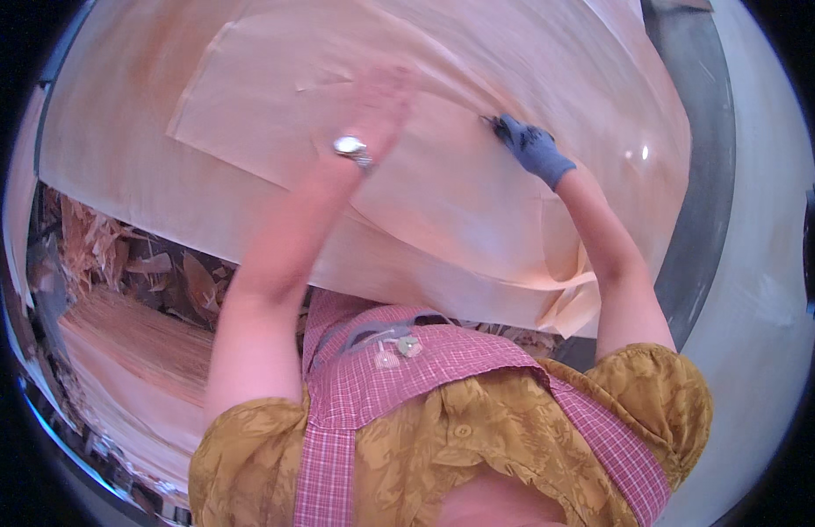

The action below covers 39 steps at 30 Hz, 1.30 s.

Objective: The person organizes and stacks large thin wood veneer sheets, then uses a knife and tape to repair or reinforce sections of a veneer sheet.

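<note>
Pale wood veneer, in thin peach-coloured sheets, is spread over the whole worktop, and an upper veneer sheet (355, 132) is laid across the larger ones so that its near edge runs diagonally toward the worktop's near edge. The left hand (381, 97), bare and with a wristwatch (350, 147) on the wrist, is pressed flat on the middle of this sheet, seemingly to keep it from sliding; it is blurred, so how far the fingers are spread cannot be told, and nothing is seen to be gripped. The right hand (532, 147), covered by a blue-grey glove, is set further toward the right edge, its fingers curled around what looks like a small dark tool or a fold of the sheet; which one cannot be told. At the near right corner a veneer edge (570, 303) is curled over the worktop's rim. Below the near left edge, a stack of veneer sheets (135, 342) and a pile of broken veneer scraps (118, 255) are seen. No packages, labels or signs are visible anywhere.
</note>
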### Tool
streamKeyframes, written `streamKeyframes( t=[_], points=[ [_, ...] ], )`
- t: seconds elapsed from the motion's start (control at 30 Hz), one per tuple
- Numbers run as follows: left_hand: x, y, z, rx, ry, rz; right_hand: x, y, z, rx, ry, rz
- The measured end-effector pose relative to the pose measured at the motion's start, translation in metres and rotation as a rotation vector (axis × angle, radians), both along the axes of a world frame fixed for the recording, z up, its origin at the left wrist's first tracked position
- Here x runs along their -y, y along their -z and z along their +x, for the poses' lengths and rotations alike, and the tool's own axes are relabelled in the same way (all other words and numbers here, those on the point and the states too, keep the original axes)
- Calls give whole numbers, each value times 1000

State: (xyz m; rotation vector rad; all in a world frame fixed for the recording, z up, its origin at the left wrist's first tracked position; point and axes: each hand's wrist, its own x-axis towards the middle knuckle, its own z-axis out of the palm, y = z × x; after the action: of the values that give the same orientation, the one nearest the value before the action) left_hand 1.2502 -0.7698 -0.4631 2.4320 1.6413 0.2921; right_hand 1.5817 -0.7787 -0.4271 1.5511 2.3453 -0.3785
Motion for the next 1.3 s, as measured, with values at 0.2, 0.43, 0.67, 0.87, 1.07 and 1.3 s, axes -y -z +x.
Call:
streamKeyframes(
  t=[0.2,0.43,0.67,0.87,1.07,1.3],
  points=[
    [39,-42,84,-136,129,-319,96,23,56,59,159,76],
    [70,-26,165,-170,209,-298,166,0,33,81,398,6],
    [99,-49,184,-264,301,-341,266,-2,53,133,362,52],
    [103,-42,189,-271,306,-307,419,-22,70,24,657,-155],
    [104,-60,189,-361,308,-291,486,-7,81,-246,726,25],
    [46,-47,161,-62,400,-430,284,-6,-43,-392,318,404]
  ],
)
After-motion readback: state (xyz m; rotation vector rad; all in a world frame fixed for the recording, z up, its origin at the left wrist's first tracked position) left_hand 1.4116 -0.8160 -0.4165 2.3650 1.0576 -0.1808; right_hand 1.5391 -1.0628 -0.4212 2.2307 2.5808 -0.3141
